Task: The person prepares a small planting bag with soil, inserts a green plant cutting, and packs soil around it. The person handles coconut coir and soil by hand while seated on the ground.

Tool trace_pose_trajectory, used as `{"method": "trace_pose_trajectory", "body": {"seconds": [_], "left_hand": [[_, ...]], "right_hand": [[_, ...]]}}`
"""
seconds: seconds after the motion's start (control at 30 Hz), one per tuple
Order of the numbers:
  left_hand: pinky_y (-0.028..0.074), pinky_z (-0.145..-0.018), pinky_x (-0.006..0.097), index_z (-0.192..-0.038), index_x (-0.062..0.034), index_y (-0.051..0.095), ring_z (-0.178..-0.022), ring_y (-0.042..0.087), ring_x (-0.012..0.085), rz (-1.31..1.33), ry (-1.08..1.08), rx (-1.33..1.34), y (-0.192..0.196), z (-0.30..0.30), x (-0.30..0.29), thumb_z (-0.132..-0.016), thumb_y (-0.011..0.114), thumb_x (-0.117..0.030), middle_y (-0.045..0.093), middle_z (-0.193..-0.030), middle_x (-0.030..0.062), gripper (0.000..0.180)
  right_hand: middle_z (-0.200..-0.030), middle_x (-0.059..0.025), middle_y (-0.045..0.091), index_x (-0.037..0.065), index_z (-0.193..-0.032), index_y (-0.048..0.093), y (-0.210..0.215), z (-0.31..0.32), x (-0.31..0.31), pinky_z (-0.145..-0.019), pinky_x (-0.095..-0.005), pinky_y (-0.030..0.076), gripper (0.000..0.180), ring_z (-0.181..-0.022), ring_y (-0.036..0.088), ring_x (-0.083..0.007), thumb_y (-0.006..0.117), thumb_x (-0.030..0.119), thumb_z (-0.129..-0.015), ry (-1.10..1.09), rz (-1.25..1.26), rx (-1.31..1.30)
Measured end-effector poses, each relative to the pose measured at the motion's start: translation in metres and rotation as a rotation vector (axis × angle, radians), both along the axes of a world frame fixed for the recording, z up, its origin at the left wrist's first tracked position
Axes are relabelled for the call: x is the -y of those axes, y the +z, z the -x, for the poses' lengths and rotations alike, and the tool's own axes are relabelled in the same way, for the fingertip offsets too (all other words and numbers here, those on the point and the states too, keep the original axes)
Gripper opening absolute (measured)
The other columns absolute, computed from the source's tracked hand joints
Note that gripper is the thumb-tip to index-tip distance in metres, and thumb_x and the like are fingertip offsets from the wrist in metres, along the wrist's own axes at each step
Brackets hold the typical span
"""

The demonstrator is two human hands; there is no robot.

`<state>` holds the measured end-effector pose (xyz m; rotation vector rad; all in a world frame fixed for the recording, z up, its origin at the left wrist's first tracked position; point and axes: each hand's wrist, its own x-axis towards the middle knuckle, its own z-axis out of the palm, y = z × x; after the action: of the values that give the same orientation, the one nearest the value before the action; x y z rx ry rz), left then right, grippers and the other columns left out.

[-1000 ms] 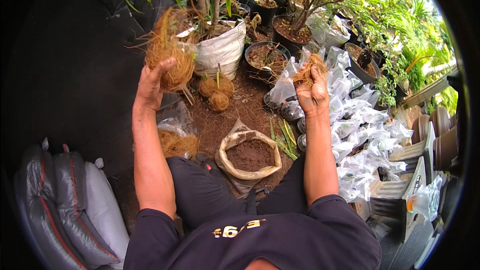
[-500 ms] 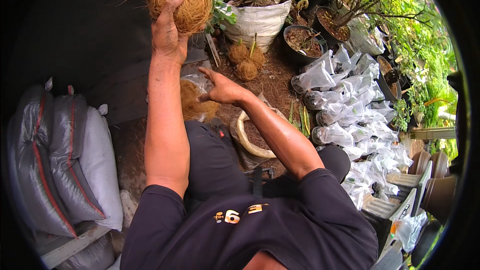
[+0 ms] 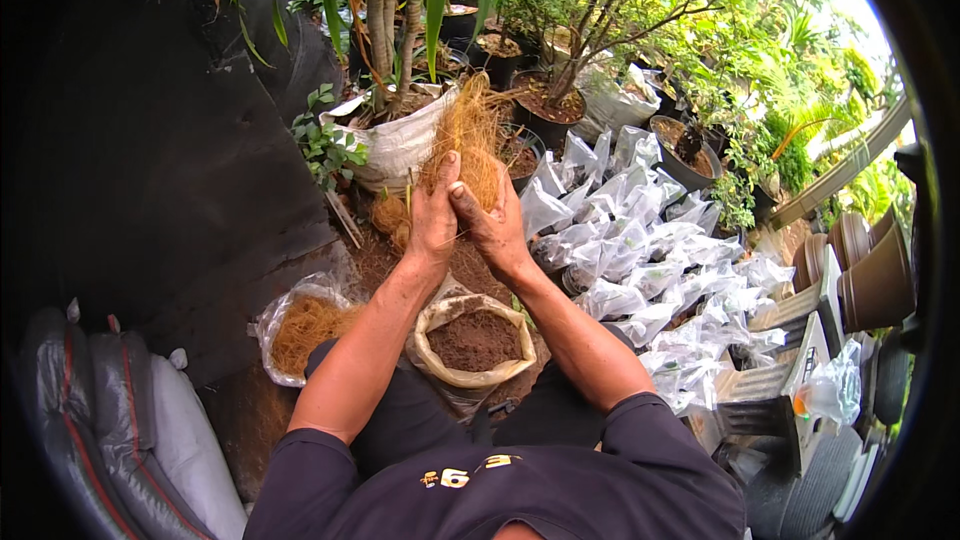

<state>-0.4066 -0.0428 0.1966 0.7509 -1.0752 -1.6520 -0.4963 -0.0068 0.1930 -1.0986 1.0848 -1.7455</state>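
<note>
Fibre [image 3: 470,130], brown and shaggy, is pressed between the cupped left hand [image 3: 435,215] and right hand [image 3: 497,225], beyond an open soil sack [image 3: 490,377]. Brown earth ground [image 3: 474,266] lies below; a bag [image 3: 276,370] of loose fibre sits left, clear plastic bags [image 3: 640,270] crowd right, dark sheeting [image 3: 130,170] fills the left, potted plants [image 3: 550,127] the far side.

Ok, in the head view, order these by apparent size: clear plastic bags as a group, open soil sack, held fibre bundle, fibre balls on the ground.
Largest to smallest:
1. clear plastic bags
2. open soil sack
3. held fibre bundle, partly covered
4. fibre balls, partly hidden
</note>
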Motion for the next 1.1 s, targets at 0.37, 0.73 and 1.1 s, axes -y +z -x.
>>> {"method": "trace_pose_trajectory", "body": {"seconds": [0.37, 0.73, 1.1], "left_hand": [[0.052, -0.089, 0.034, -0.132, -0.0053, 0.049, -0.107, 0.061, 0.0179, -0.156, -0.200, -0.046, -0.011, 0.020, -0.003, -0.094, 0.063, -0.042, 0.060, -0.119, 0.0070, 0.055], [0.041, -0.097, 0.034, -0.141, 0.0000, 0.038, -0.119, 0.048, 0.0203, 0.084, 0.020, 0.292, -0.022, 0.020, 0.000, -0.097, 0.042, -0.064, 0.052, -0.127, 0.0144, 0.078], [0.040, -0.099, 0.034, -0.132, 0.0053, 0.050, -0.114, 0.050, 0.0176, 0.157, 0.165, 0.052, -0.027, 0.024, 0.006, -0.102, 0.048, -0.047, 0.055, -0.126, 0.0133, 0.060]], "right_hand": [[-0.116, -0.0099, 0.056, 0.000, -0.125, 0.049, -0.021, 0.033, -0.014, -0.097, -0.0359, 0.041, 0.043, -0.110, 0.051, -0.0163, 0.059, 0.031, -0.098, -0.142, 0.071, -0.262], [-0.121, -0.0143, 0.053, -0.001, -0.128, 0.048, -0.039, 0.017, 0.003, -0.099, -0.0350, 0.041, 0.054, -0.114, 0.052, -0.0209, 0.059, 0.042, -0.097, -0.269, 0.032, -0.170], [-0.117, -0.0209, 0.057, -0.005, -0.127, 0.049, -0.030, 0.016, 0.003, -0.104, -0.0421, 0.037, 0.061, -0.117, 0.051, -0.0307, 0.045, 0.050, -0.100, -0.366, 0.060, -0.419]]}}
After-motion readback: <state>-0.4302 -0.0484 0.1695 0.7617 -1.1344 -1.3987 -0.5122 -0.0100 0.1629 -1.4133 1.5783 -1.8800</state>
